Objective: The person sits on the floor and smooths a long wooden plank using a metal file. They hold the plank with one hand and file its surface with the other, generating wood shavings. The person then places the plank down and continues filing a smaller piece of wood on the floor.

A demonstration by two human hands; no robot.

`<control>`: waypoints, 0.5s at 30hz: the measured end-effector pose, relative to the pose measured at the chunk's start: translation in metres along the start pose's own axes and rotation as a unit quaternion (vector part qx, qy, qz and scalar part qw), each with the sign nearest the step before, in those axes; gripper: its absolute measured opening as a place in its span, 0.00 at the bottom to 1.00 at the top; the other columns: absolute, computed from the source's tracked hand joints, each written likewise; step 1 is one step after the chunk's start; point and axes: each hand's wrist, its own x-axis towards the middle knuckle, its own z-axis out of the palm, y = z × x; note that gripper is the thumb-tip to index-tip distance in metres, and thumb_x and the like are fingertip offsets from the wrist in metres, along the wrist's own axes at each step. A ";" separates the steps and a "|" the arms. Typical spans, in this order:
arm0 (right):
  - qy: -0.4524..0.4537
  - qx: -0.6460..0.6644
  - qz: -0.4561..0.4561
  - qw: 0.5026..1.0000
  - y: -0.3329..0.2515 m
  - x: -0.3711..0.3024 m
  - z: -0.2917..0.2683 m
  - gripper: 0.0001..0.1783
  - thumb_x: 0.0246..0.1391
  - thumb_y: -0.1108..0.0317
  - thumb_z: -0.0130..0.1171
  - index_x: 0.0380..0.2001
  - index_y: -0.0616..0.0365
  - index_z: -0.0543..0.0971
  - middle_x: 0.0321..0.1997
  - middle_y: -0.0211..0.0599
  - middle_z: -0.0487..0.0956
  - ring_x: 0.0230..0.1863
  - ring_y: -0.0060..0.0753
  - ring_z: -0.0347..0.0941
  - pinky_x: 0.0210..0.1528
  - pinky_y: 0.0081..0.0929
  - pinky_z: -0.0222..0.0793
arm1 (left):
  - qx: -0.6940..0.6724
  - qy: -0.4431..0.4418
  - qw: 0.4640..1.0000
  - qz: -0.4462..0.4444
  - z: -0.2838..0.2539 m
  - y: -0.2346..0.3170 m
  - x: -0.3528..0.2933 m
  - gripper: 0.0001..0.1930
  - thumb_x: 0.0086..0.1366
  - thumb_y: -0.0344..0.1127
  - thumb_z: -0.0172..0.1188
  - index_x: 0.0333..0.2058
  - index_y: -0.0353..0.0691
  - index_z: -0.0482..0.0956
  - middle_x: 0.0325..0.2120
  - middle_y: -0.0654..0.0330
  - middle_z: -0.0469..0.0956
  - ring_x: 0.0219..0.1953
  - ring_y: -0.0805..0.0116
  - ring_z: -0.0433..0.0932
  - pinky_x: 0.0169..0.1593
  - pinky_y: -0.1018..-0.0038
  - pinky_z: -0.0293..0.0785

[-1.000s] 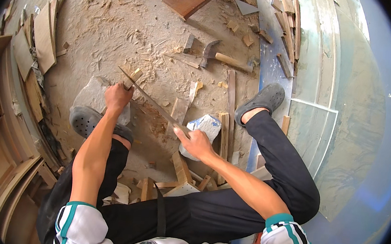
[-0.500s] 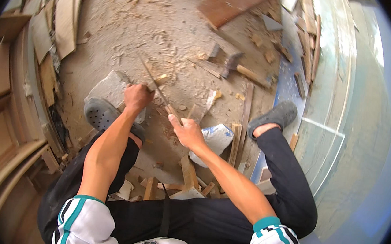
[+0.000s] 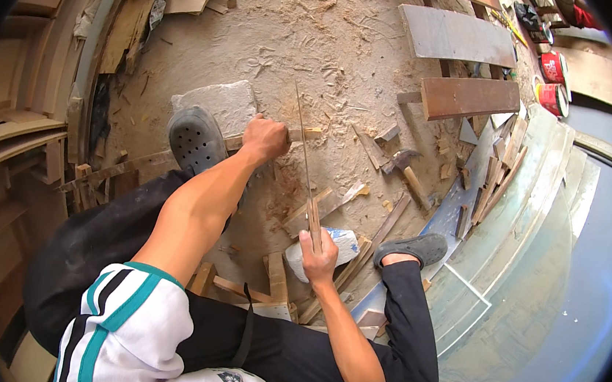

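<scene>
My left hand (image 3: pixel 267 139) is closed round a narrow wooden strip (image 3: pixel 305 133), whose pale end sticks out to the right. The strip runs left across a rough stone block (image 3: pixel 219 101), and my left clog (image 3: pixel 197 140) presses down there. In my right hand (image 3: pixel 318 257) is the wooden handle of a handsaw (image 3: pixel 306 163), its thin blade seen nearly edge-on and pointing away from me. The blade passes close to the strip's end; whether they touch I cannot tell.
A hammer (image 3: pixel 410 175) lies among wood offcuts on the right. Beyond it are plank pieces (image 3: pixel 469 100) and paint cans (image 3: pixel 551 98). A white lump (image 3: pixel 337 246) sits by my right hand. Wooden frames (image 3: pixel 12 141) stand at left; glass-like sheets (image 3: pixel 529 249) lie at right.
The view has swung, so the scene sits differently in the picture. The saw now points more nearly straight away from me, and my right hand has drawn back toward me. Both grips stay closed.
</scene>
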 end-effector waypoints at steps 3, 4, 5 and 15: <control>-0.013 0.029 0.038 0.999 0.000 -0.028 -0.025 0.19 0.63 0.57 0.54 0.23 0.60 0.71 0.15 0.29 0.66 0.17 0.22 0.60 0.21 0.25 0.56 | -0.010 0.012 1.000 -0.005 0.005 -0.005 -0.001 0.11 0.54 0.40 0.56 0.22 0.42 0.84 0.23 0.50 0.82 0.30 0.55 0.82 0.55 0.63 0.68; -0.018 0.042 0.052 0.998 0.007 -0.037 -0.031 0.20 0.64 0.57 0.52 0.22 0.60 0.71 0.15 0.29 0.66 0.17 0.21 0.59 0.21 0.25 0.55 | -0.011 0.009 1.000 -0.003 0.004 -0.004 -0.001 0.11 0.54 0.39 0.56 0.22 0.42 0.84 0.23 0.50 0.82 0.30 0.55 0.82 0.55 0.62 0.67; -0.022 0.057 0.067 0.996 0.003 -0.037 -0.036 0.21 0.64 0.56 0.50 0.21 0.60 0.71 0.14 0.28 0.65 0.16 0.20 0.59 0.20 0.24 0.54 | -0.011 0.005 1.000 0.000 0.004 -0.003 -0.001 0.11 0.54 0.39 0.56 0.22 0.42 0.84 0.23 0.50 0.82 0.30 0.55 0.82 0.56 0.62 0.67; 0.044 -0.034 -0.028 0.998 0.001 -0.011 -0.006 0.21 0.64 0.59 0.49 0.21 0.62 0.71 0.13 0.33 0.64 0.17 0.25 0.60 0.22 0.30 0.58 | -0.018 0.024 1.000 -0.002 0.002 -0.003 0.000 0.12 0.54 0.41 0.56 0.23 0.42 0.84 0.24 0.50 0.83 0.31 0.53 0.82 0.54 0.62 0.68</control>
